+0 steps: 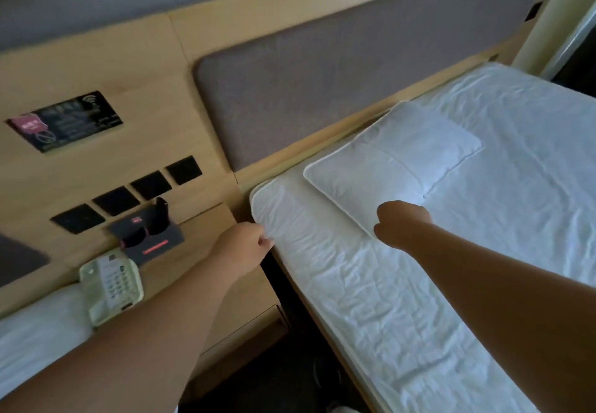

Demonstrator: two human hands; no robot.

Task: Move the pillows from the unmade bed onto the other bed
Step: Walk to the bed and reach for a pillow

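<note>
Gripping, left hand: pinches bed cover's near-left corner.
Right hand: clenched on pillow edge.

The scene is viewed from head height, aimed forward and down, close over the bed and nightstand; edges appear blurred.

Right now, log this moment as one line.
left hand: pinching white mattress pad corner | right hand: gripping white rectangular pillow | pillow: flat on bed

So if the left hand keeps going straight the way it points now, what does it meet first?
The left hand points right, toward the bed's near corner; its fingers look already at the white mattress pad edge. Contact is probable, though depth is unclear.
</note>
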